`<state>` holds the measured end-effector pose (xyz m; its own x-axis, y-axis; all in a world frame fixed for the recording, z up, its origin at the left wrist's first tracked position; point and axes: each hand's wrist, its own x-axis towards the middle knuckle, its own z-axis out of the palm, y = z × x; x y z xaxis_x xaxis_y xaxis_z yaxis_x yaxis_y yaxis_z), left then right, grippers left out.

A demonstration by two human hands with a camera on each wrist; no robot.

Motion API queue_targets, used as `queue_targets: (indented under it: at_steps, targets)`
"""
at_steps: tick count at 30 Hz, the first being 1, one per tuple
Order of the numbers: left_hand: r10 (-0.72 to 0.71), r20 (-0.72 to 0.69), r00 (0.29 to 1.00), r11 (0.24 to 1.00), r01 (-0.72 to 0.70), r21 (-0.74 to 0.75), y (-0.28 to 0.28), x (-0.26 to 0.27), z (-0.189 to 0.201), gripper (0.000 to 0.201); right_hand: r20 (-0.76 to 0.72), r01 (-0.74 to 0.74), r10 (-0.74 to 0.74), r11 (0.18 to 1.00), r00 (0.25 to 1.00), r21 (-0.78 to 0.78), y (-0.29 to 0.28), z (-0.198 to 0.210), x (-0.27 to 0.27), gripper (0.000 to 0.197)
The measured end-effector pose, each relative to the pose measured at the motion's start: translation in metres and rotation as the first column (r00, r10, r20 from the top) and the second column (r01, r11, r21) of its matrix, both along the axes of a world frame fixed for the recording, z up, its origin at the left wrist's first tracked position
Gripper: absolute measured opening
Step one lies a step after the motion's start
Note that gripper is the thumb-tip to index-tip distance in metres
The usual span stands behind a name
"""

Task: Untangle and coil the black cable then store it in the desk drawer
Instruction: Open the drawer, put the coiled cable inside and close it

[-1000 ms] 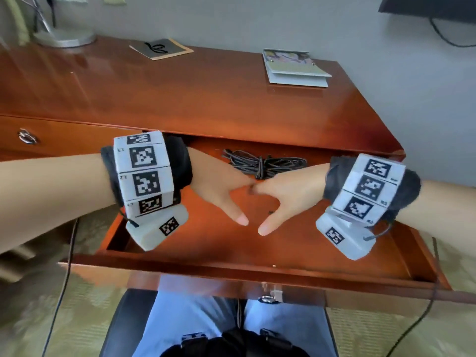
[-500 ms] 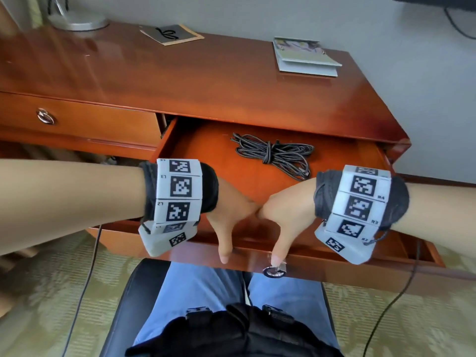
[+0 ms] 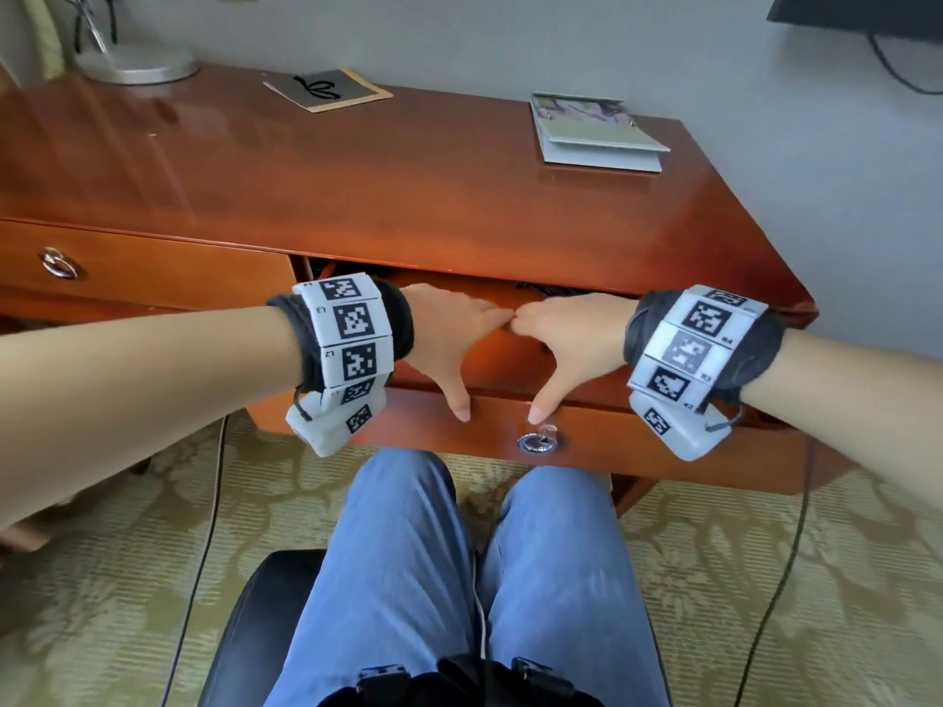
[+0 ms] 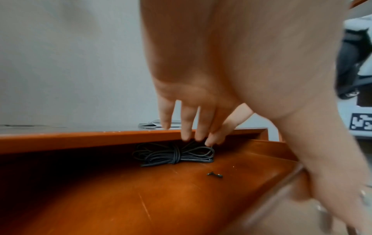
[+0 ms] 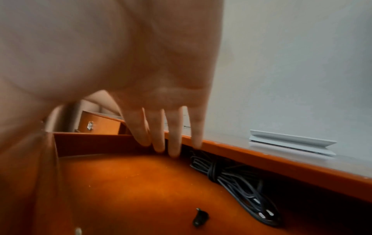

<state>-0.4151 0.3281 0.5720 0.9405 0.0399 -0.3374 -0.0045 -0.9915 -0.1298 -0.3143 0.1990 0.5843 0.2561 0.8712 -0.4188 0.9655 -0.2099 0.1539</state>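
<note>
The coiled black cable (image 4: 175,155) lies tied in a bundle at the back of the wooden desk drawer (image 3: 638,441), under the desk top's edge; the right wrist view shows the cable (image 5: 231,178) too. In the head view only a sliver of the cable (image 3: 546,287) shows. My left hand (image 3: 444,339) and right hand (image 3: 571,339) hover over the drawer with fingers straight and index tips meeting. Both thumbs point down onto the drawer front, just above its ring handle (image 3: 538,441). Neither hand holds anything.
A small dark bit (image 4: 215,174) lies on the drawer floor. On the desk top stand a lamp base (image 3: 135,68), a card (image 3: 326,89) and a booklet (image 3: 594,135). A shut drawer (image 3: 60,263) is at the left. Thin cords (image 3: 204,528) run over the carpet beside my knees.
The drawer has slid far in under the desk top, with both hands moving forward on its front. The cable, plainly visible before, is now almost hidden in the head view.
</note>
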Motion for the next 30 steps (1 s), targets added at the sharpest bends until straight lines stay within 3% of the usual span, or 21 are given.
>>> queue_targets:
  at_steps: [5,8,13,16,23,30]
  targets:
    - [-0.002,0.187,0.982,0.997,-0.012,0.076,0.028,0.023,-0.010,0.123,0.106,-0.045,0.021,0.971,0.994,0.234,0.007,-0.007,0.036,0.106]
    - [0.091,0.205,0.974,0.988,-0.114,0.107,0.043,0.039,-0.014,0.125,0.103,0.058,-0.088,0.962,0.991,0.268,0.015,-0.014,0.057,0.114]
    - [0.193,0.195,0.962,0.981,-0.195,-0.011,0.058,0.058,-0.016,0.102,0.064,0.203,-0.218,0.961,0.974,0.187,0.026,-0.030,0.077,0.100]
    - [0.145,0.227,0.963,0.989,-0.150,0.003,0.063,0.064,-0.019,0.085,0.094,0.166,-0.186,0.967,0.978,0.192,0.026,-0.033,0.081,0.099]
    - [0.007,0.236,0.972,0.986,-0.046,0.163,0.071,0.070,-0.021,0.075,0.115,0.115,-0.138,0.974,0.984,0.193,0.029,-0.033,0.083,0.094]
    - [0.077,0.443,0.893,0.995,-0.095,0.018,0.070,0.069,-0.023,0.046,0.142,0.077,-0.124,0.953,0.982,0.294,0.034,-0.022,0.091,0.064]
